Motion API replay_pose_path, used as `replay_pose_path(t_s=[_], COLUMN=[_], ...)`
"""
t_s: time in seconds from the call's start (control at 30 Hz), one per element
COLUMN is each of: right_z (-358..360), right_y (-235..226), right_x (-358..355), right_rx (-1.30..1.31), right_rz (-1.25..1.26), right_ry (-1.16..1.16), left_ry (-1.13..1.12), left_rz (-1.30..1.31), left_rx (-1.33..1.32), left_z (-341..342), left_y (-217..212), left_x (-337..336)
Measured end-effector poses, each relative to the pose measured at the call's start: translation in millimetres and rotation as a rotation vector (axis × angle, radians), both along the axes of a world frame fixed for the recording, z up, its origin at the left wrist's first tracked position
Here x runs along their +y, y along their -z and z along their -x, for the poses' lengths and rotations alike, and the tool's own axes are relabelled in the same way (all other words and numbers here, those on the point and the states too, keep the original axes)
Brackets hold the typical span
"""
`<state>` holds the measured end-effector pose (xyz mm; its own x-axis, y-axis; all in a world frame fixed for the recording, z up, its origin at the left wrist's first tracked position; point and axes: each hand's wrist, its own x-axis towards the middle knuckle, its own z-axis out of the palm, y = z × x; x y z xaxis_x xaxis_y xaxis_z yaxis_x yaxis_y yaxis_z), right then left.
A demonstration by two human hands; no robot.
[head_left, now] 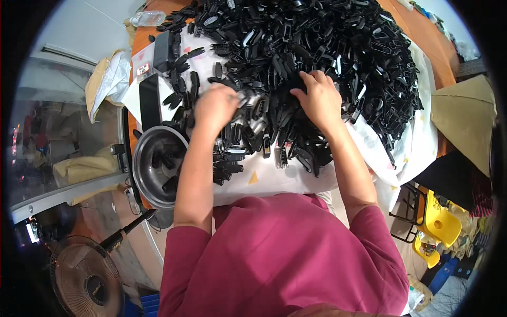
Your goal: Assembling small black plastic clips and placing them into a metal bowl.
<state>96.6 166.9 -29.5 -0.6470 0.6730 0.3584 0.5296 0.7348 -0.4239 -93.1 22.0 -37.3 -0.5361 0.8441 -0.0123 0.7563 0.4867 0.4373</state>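
Observation:
A large heap of small black plastic pieces (364, 58), some with comb-like teeth or shiny faces, spreads over the far side of the table. My left hand (215, 110) is at the heap's near left, slightly blurred, its fingers curled together around a small shiny piece (243, 99) whose kind I cannot make out. Farther right, my right hand (320, 100) rests on the heap, thumb apart from the bent fingers; black pieces beneath partly hide the fingertips. Below the hands, loose black pieces (228, 168) lie on a white cloth (264, 182).
Left of my left forearm stands a metal bowl (138, 171) with several black pieces inside. Beyond it lie a dark phone-like slab (150, 103) and a dark box (163, 50). A clear bottle (148, 19) is at the far left. A fan (87, 280) and yellow chair (441, 219) flank me.

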Motion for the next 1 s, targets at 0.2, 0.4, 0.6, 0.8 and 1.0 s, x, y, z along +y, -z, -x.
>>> replay_pose_path(t_s=[0.2, 0.4, 0.6, 0.8, 1.0], right_z=[-1, -10, -39, 2, 36], right_y=[-7, -18, -10, -12, 0], right_x=[-2, -15, -15, -67, -76], right_rx=[-0.073, 0.188, 0.067, -0.136, -0.178], right_rz=[0.145, 0.394, 0.254, 0.042, 0.338], right_ry=[0.054, 0.119, 0.161, -0.226, -0.158], left_ry=[-0.186, 0.216, 0.195, 0.002, -0.173], left_rz=[0.187, 0.270, 0.336, -0.090, -0.395], left_rx=[0.080, 0.235, 0.211, -0.408, -0.619], left_z=[27, 42, 17, 2, -19], left_y=[-30, -4, -21, -26, -41], left_x=[-6, 10, 12, -14, -44])
